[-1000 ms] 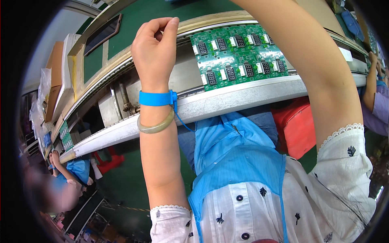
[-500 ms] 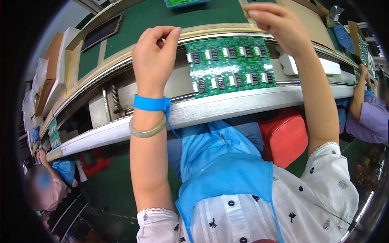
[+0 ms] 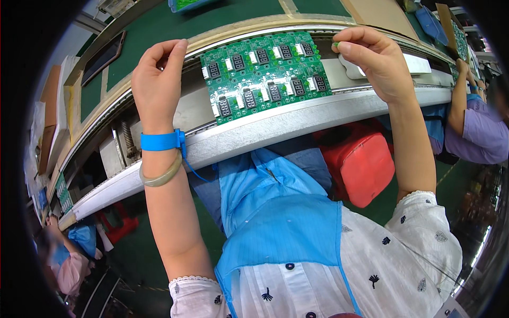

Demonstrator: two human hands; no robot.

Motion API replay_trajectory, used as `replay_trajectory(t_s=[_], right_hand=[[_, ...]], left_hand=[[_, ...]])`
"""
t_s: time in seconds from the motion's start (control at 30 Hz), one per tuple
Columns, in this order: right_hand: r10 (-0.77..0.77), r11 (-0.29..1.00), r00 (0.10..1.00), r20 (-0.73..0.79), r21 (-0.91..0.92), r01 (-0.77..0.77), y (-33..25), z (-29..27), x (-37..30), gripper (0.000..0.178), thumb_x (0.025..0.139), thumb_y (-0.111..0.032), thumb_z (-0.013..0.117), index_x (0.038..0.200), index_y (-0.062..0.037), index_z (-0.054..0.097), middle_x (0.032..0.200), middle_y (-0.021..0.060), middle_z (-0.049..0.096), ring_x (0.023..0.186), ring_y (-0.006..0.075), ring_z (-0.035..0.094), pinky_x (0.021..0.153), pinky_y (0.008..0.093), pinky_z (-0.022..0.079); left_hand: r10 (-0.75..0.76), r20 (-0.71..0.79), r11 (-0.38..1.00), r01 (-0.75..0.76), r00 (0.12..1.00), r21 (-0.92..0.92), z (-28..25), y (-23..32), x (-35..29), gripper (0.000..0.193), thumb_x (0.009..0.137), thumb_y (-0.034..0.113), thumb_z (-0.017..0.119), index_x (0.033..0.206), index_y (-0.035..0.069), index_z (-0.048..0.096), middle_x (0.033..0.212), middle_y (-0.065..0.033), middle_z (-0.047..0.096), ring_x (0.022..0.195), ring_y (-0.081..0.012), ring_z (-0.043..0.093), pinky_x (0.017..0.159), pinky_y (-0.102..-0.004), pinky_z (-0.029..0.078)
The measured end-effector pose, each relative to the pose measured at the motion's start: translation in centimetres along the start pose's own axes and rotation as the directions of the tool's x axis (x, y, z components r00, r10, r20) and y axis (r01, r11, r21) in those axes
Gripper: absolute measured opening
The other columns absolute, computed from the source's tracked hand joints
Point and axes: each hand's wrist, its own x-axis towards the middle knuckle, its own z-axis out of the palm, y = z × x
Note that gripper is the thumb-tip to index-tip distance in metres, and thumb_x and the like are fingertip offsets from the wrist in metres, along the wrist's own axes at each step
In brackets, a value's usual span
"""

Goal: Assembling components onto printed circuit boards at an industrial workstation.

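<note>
A green printed circuit board panel [image 3: 268, 79] lies across the metal rails in front of me. It carries two rows of black digit displays, white connectors and small bright-green parts. At its left end, above the rail, is my left hand [image 3: 158, 87], thumb and forefinger pinched; whatever may be between them is too small to make out. Off the panel's right end, my right hand [image 3: 375, 63] pinches a small green component [image 3: 335, 47], mostly hidden by the fingertips. A blue wrist strap [image 3: 160, 141] with a cord and a bangle [image 3: 161, 177] are on my left forearm.
At the far edge stands a blue bin [image 3: 183, 6] of green parts. A phone [image 3: 104, 57] lies on the green bench at left. The silver rail [image 3: 254, 127] runs along the near side, with a red stool [image 3: 360, 167] below. Co-workers sit at both sides.
My right hand has come down and nearer, toward the panel's right end. Everything has shifted left in the view; my left hand stays pinched near the panel's left side.
</note>
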Motion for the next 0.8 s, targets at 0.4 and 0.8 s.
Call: replay_trajectory(t_s=[0.4,0.8], right_hand=[[-0.174,0.668,0.983,0.064,-0.725,0.166,0.3,1.7,-3.3,0.015,0.087,-0.012,0.071,0.098,-0.0026,0.075,0.093,0.0069,0.072,0.088,0.0175,0.064,0.079,0.0312,0.05],[-0.3,0.383,0.927,0.225,-0.862,0.333,0.7,2.2,-3.0,0.013,0.084,-0.011,0.07,0.093,-0.0039,0.075,0.09,0.012,0.072,0.087,0.029,0.065,0.08,0.0394,0.052]], left_hand=[[-0.003,-0.003,1.0,0.003,1.0,-0.012,-0.1,-0.5,0.0,0.024,0.09,0.022,0.075,0.097,-0.001,0.074,0.076,0.0022,0.063,0.069,-0.0048,0.052,0.063,-0.0198,0.042],[0.018,-0.019,1.0,-0.017,1.0,0.008,-0.1,-0.5,0.0,0.024,0.089,0.023,0.075,0.096,-0.001,0.074,0.074,0.0026,0.063,0.067,-0.0053,0.049,0.061,-0.0207,0.041]])
